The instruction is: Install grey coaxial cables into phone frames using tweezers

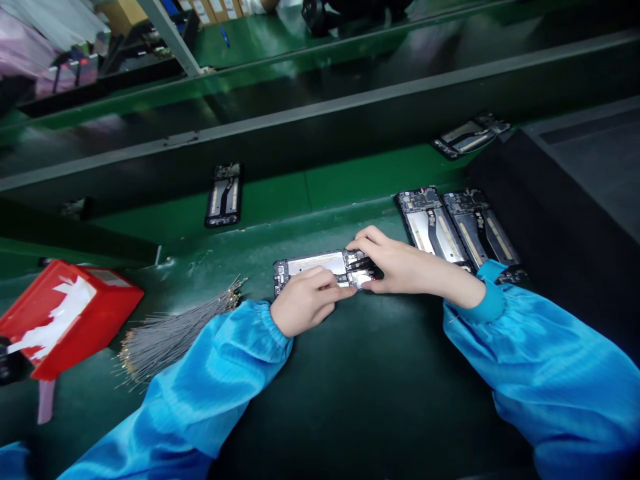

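Observation:
An opened phone [320, 262] lies lengthwise on the green bench before me, its silver inside and circuit board facing up. My left hand [307, 300] grips its near edge, with the index finger stretched along that edge to the board and the other fingers curled over the phone. Across the board end, my right hand [387, 262] has its fingers at the far edge and its thumb at the near edge. A dark gap shows under the right palm; whether a small part is there I cannot tell. Two more opened phones [431, 227] [483, 230] lie side by side beyond my right forearm.
Left of my left sleeve are a bundle of thin grey cables [170, 340] and a red bin [95, 313] with torn white paper. Single opened phones lie on the green strip behind, at left [225, 195] and right [470, 137]. A black sheet [555, 220] slopes at right.

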